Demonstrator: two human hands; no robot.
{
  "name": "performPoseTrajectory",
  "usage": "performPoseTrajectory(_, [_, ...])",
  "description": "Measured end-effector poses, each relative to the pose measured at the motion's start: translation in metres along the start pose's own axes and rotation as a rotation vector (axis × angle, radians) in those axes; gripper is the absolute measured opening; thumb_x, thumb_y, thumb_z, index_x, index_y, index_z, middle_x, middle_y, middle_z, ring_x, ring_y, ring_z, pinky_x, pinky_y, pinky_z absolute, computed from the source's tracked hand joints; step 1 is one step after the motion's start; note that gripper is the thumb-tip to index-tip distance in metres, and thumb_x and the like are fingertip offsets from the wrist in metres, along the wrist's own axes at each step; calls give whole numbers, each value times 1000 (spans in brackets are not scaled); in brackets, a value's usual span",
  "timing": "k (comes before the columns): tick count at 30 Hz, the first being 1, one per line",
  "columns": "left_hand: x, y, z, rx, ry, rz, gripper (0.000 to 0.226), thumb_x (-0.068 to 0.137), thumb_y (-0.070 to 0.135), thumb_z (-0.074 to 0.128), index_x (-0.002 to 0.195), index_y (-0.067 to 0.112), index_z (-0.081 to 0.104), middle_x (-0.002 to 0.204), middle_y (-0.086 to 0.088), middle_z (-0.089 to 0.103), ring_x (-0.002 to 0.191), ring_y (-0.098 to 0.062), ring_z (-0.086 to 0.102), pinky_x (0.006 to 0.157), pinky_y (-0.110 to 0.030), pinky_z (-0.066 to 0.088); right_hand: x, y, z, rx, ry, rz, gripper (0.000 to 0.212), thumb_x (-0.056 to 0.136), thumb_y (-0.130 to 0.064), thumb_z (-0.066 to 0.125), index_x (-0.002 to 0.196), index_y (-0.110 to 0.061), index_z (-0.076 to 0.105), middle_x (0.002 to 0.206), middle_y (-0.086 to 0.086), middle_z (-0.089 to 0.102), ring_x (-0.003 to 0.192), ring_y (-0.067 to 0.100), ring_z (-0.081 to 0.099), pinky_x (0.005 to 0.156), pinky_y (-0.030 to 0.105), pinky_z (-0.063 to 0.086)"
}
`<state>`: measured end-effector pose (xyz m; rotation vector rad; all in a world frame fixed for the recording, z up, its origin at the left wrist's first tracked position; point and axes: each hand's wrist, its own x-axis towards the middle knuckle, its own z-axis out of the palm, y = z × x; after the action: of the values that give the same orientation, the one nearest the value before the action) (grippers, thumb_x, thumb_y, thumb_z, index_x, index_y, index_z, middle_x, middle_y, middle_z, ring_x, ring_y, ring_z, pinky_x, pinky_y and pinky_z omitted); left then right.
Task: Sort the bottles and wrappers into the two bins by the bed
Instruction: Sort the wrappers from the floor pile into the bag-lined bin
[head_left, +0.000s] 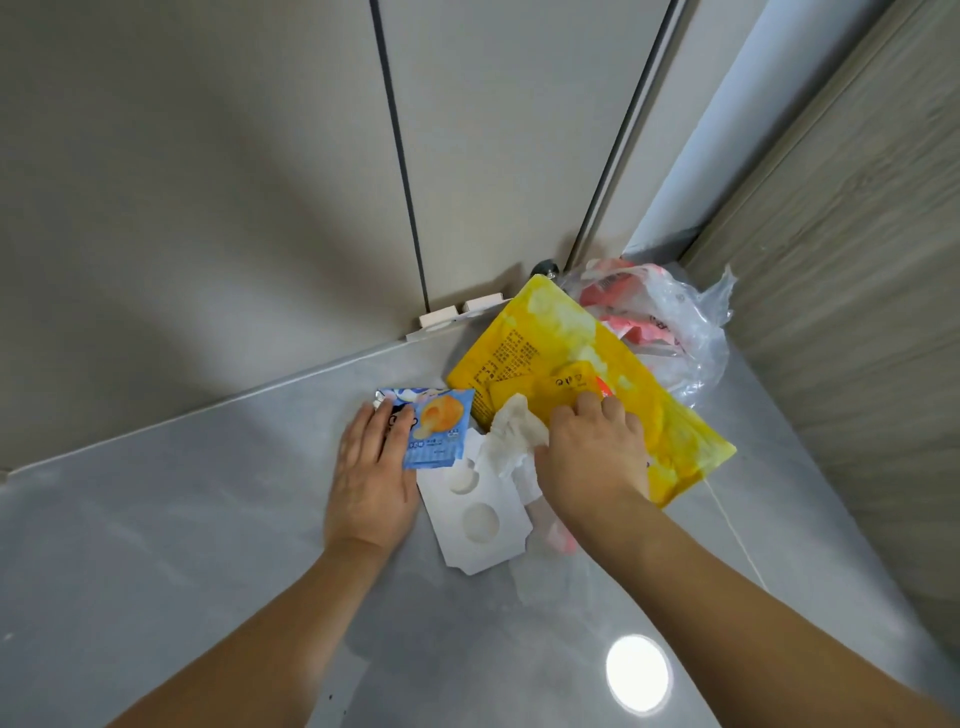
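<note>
A pile of wrappers lies on the grey floor in a corner. My left hand (371, 478) lies on the left edge of a small blue snack wrapper (441, 428), fingers fairly straight. My right hand (592, 452) has its fingers curled on a large yellow bag (540, 338), beside a crumpled white tissue (511, 434). A small orange-red wrapper (605, 387) shows at its fingertips. Under both hands lies a white card insert with two round holes (480, 525). No bottles or bins are in view.
A clear plastic bag with red and white packets (660, 317) sits in the corner behind the yellow bag. Beige cabinet doors (260, 208) stand at the back, and a wood-grain panel (857, 312) on the right. A pink scrap (563, 538) lies under my right wrist.
</note>
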<state>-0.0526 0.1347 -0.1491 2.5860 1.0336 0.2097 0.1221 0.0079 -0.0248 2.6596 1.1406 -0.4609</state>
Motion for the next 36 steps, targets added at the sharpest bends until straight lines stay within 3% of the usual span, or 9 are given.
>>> performPoseTrajectory(6, [2,1,-1,6,-21,-6,60,85,22,31,141,10,48,151,-14,40,140,-34,32,115,-51,29,-6,7,-11,81,144,-32,23,93,-23,49,114,-20,58,118,4,53,114,28,45,92,35,37])
performPoseTrajectory(11, [1,3,-4,4,-53,-26,58,80,5,56,138,8,52,149,-17,42,138,-38,36,115,-51,28,-27,26,-36,414,273,1,11,96,-19,46,101,-15,55,90,7,62,80,30,56,62,32,40])
performPoseTrajectory(13, [5,4,-11,-21,-78,-23,60,77,-1,64,136,6,55,145,-19,46,135,-41,41,113,-52,32,-41,35,-48,540,303,35,11,98,-20,44,101,-16,54,81,7,61,71,30,53,57,33,40])
performPoseTrajectory(16, [12,24,-34,-170,-77,-102,45,87,3,57,132,8,56,135,-12,56,123,-33,53,102,-44,44,-64,49,-62,634,355,49,17,97,-16,45,104,-17,60,79,7,61,71,32,56,59,33,43])
performPoseTrajectory(20, [7,84,-73,-239,-72,-50,32,97,12,44,127,16,54,116,-7,63,102,-33,61,81,-41,48,-97,76,-77,711,333,110,28,92,-11,43,100,-19,69,83,8,66,77,32,59,67,34,50])
performPoseTrajectory(25, [-11,179,-115,-316,-146,377,28,101,31,40,109,13,59,89,-11,68,82,-37,61,64,-36,40,-153,135,-93,723,320,205,25,90,-9,43,91,-14,68,78,2,66,71,24,56,62,28,43])
performPoseTrajectory(28, [-26,241,-134,-419,-264,468,23,100,33,46,95,15,60,72,0,62,70,-27,57,63,-41,44,-196,183,-99,737,251,293,25,89,-11,43,78,-19,64,72,3,68,67,22,62,58,29,49])
performPoseTrajectory(32, [-49,330,-146,-564,-523,509,20,99,31,49,89,17,60,79,4,65,70,-15,59,65,-30,48,-272,249,-101,828,213,467,26,89,-11,44,71,-20,61,58,4,66,41,14,56,40,17,42])
performPoseTrajectory(36, [-75,413,-152,-633,-736,551,24,97,28,51,99,7,61,91,-12,68,74,-13,63,77,-36,56,-344,314,-89,923,249,649,26,93,-7,42,77,-14,62,55,10,64,38,14,56,41,20,42])
